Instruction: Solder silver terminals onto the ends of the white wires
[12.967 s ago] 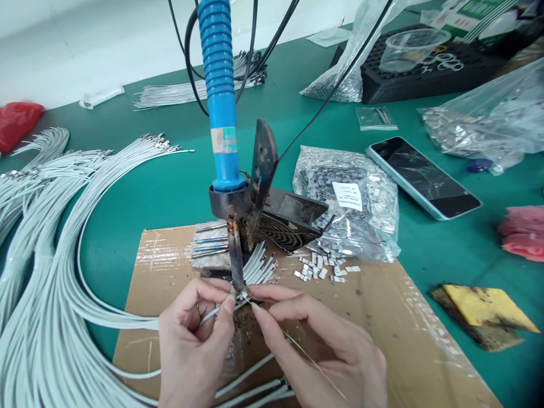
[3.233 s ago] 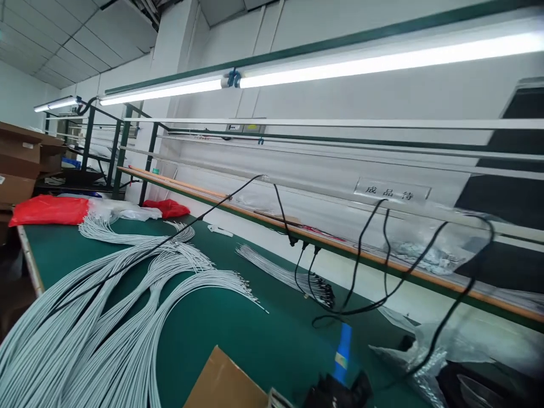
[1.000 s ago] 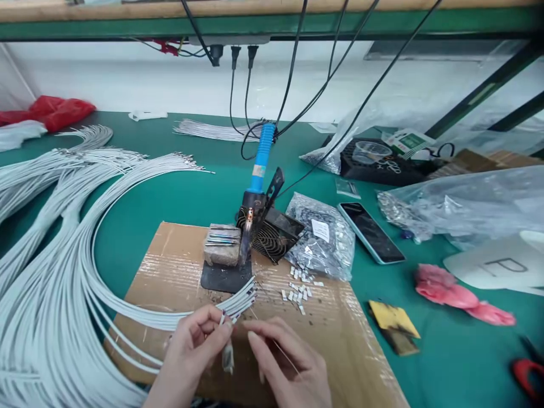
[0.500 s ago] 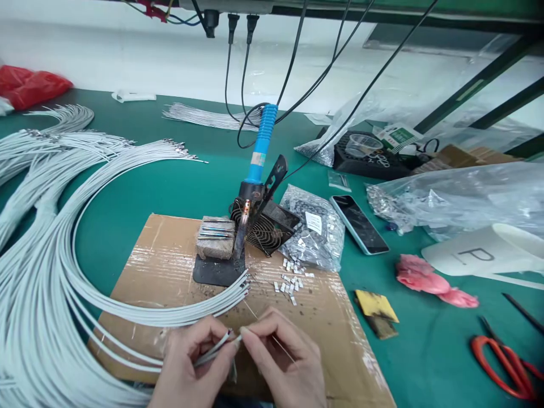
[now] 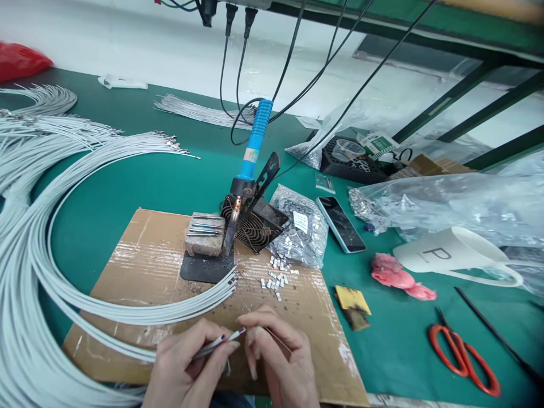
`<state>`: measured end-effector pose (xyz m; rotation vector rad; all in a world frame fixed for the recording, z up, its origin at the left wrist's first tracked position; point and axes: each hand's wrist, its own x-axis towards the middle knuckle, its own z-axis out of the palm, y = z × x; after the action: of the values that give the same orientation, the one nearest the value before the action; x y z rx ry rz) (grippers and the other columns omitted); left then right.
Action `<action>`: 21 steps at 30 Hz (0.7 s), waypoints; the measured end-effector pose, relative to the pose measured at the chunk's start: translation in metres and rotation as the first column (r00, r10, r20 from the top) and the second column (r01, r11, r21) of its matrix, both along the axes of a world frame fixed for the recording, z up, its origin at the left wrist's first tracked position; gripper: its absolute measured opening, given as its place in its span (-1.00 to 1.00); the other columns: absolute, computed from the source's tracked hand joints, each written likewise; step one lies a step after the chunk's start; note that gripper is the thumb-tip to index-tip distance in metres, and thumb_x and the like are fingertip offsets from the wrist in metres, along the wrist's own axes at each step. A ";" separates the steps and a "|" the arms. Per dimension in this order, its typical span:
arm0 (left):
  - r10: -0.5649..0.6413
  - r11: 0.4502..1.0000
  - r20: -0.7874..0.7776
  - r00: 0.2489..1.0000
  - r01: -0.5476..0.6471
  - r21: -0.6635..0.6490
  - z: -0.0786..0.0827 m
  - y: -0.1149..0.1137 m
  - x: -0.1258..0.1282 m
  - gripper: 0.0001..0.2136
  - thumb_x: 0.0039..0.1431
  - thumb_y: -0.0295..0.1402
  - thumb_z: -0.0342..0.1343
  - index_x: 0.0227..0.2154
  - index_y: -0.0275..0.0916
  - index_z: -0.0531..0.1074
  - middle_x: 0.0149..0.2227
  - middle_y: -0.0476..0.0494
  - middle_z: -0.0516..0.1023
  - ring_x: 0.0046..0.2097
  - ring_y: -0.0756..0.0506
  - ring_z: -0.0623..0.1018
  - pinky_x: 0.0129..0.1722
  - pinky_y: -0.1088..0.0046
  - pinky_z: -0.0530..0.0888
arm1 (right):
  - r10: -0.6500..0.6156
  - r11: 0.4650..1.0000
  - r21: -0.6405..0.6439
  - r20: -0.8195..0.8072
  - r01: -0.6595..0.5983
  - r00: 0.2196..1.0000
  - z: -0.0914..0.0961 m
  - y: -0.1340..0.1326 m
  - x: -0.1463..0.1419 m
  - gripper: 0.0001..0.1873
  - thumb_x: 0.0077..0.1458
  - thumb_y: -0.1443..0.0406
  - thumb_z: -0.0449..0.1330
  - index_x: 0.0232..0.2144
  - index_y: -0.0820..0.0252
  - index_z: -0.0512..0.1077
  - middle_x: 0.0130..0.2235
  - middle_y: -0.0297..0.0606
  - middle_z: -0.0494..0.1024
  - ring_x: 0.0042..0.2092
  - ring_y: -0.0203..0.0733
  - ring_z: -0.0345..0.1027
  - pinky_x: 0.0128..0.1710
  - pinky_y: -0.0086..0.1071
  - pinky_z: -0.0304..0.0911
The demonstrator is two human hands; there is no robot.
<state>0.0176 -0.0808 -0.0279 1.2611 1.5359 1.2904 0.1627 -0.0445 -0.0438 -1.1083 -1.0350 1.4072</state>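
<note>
My left hand (image 5: 193, 362) is closed around a few white cables (image 5: 208, 347), pinching them close to their ends. One cable's dark tip (image 5: 242, 330) sticks out toward the right, just short of my right fingers. My right hand (image 5: 280, 354) has its fingers curled, with a thin wire (image 5: 278, 338) running through them; thumb and forefinger sit beside the cable tip. Behind the hands, a bundle of white cables (image 5: 170, 315) curves across the cardboard sheet (image 5: 127, 255), its ends fanned out to the right.
A blue-handled soldering iron (image 5: 257, 139) rests in its stand (image 5: 204, 272). Small white pieces (image 5: 276, 280) lie by a clear bag (image 5: 297, 226). To the right are a phone (image 5: 342, 224), a sponge (image 5: 352, 303), a white mug (image 5: 459, 255) and red-handled scissors (image 5: 463, 354).
The camera view has shifted, so the bench items sit further left. My right fingertips have come off the cable end, which now shows bare between the hands.
</note>
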 end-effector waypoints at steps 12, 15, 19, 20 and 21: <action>-0.139 0.989 -0.110 0.984 0.144 0.036 -0.004 -0.004 0.000 -0.85 0.25 -0.36 0.23 -0.46 -0.13 0.57 -0.62 0.08 0.53 -0.60 0.01 0.43 -0.53 0.55 0.29 | -0.117 0.969 0.236 0.194 0.070 0.974 -0.001 0.002 0.013 -0.63 0.27 0.14 0.29 -0.55 0.12 0.45 -0.60 -0.43 0.32 -0.52 -0.28 0.14 -0.43 -0.39 0.13; -0.163 0.983 -0.026 0.986 0.160 -0.086 -0.002 -0.005 -0.002 -0.76 0.30 -0.25 0.16 -0.48 -0.16 0.57 -0.63 0.07 0.48 -0.58 0.01 0.40 -0.53 0.54 0.27 | -0.155 0.976 0.181 0.162 0.125 0.975 -0.011 0.007 0.021 -0.62 0.36 0.15 0.20 -0.51 0.12 0.39 -0.67 -0.50 0.28 -0.59 -0.33 0.08 -0.49 -0.44 0.11; -0.102 0.968 0.104 0.989 0.123 -0.217 0.002 -0.004 -0.004 -0.71 0.27 -0.15 0.18 -0.50 -0.18 0.57 -0.61 0.06 0.44 -0.54 -0.01 0.36 -0.49 0.52 0.27 | -0.077 0.993 0.098 0.146 0.063 0.986 -0.009 0.004 0.016 -0.70 0.23 0.13 0.33 -0.47 0.17 0.58 -0.63 -0.44 0.34 -0.57 -0.33 0.17 -0.51 -0.44 0.13; -0.091 0.967 0.122 0.988 0.117 -0.228 0.003 -0.004 -0.004 -0.71 0.26 -0.14 0.18 -0.50 -0.18 0.58 -0.61 0.06 0.44 -0.52 -0.01 0.37 -0.48 0.53 0.27 | -0.049 0.996 0.081 0.139 0.038 0.989 -0.006 0.001 0.013 -0.72 0.20 0.12 0.35 -0.45 0.17 0.62 -0.61 -0.41 0.36 -0.56 -0.32 0.20 -0.51 -0.43 0.14; -0.083 0.966 0.132 0.988 0.112 -0.233 0.005 -0.004 -0.005 -0.72 0.25 -0.15 0.19 -0.50 -0.17 0.58 -0.60 0.06 0.46 -0.51 -0.01 0.38 -0.46 0.53 0.28 | -0.022 0.998 0.067 0.130 0.014 0.991 -0.003 -0.001 0.009 -0.74 0.18 0.11 0.36 -0.43 0.15 0.66 -0.58 -0.39 0.38 -0.55 -0.31 0.21 -0.52 -0.43 0.14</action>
<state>0.0128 -0.0843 -0.0229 1.0711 1.4749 1.0619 0.1718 -0.0458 -0.0465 -1.1714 -1.1537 1.2906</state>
